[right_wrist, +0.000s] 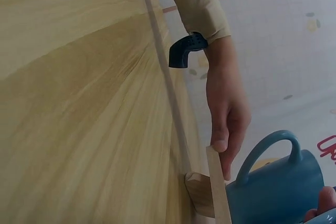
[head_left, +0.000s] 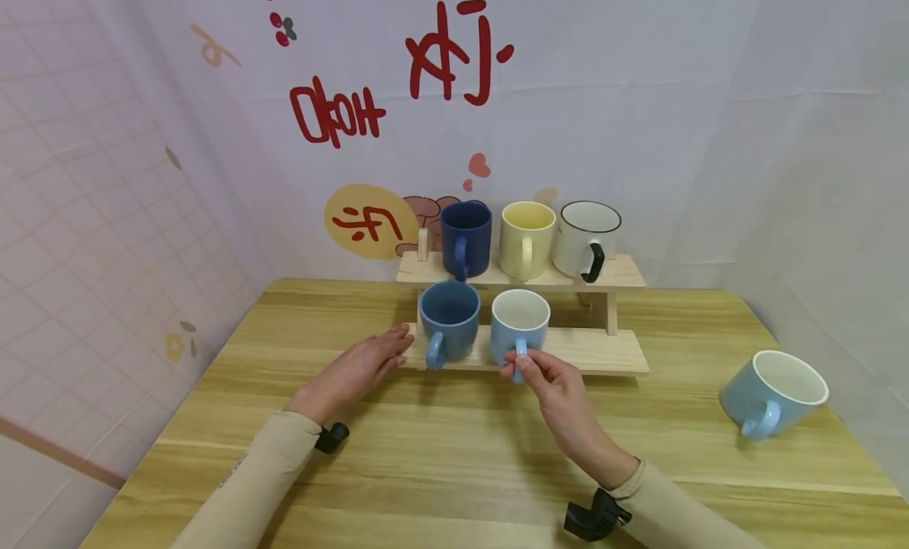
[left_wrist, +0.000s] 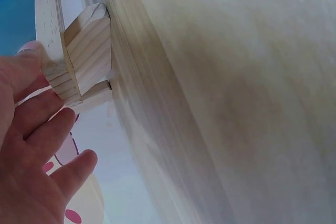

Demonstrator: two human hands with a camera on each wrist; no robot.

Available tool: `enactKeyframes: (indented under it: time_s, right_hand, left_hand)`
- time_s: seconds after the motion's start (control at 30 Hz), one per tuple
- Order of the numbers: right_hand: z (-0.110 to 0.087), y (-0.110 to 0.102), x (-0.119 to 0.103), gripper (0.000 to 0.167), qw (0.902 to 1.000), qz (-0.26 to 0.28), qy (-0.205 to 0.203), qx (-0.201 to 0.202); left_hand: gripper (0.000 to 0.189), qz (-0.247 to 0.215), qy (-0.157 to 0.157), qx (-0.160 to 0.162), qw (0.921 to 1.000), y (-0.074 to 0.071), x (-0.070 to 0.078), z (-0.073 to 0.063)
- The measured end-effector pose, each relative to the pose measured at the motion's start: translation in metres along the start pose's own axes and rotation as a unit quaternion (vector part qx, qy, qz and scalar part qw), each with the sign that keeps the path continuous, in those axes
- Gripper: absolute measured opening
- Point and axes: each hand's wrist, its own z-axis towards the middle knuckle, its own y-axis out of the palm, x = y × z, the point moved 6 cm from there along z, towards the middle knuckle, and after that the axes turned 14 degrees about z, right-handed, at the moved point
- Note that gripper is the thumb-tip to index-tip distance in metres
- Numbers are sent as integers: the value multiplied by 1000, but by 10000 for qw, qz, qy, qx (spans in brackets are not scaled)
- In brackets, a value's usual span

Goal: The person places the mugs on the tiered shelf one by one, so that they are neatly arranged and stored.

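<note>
In the head view my right hand (head_left: 568, 399) pinches the handle of a light blue mug (head_left: 506, 340) with a white inside, upright over the lower tier of a two-tier wooden rack (head_left: 592, 350). Thumb and fingertips close around that handle. My left hand (head_left: 351, 375) holds the lower tier's left end; the left wrist view has its thumb (left_wrist: 29, 53) on the board and other fingers (left_wrist: 52, 129) beside the board end. Between the hands stands a darker blue mug (head_left: 454, 336), handle toward me. From the right wrist view, this mug (right_wrist: 278, 187) sits close to the left fingers.
On the upper tier stand a navy mug (head_left: 477, 249), a pale yellow mug (head_left: 510, 253) and a white mug (head_left: 574, 253) with a black rim and handle. Another light blue mug (head_left: 749, 391) is on the table (head_left: 426, 486) at right. A printed curtain (head_left: 675, 139) hangs behind.
</note>
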Motion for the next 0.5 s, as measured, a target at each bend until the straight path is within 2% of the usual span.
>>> enactKeyframes:
  time_s: [0.5]
  right_hand:
    - [9, 4, 13, 33, 9999, 55, -141, 49]
  left_hand:
    - [49, -33, -50, -38, 10000, 1, -1, 0]
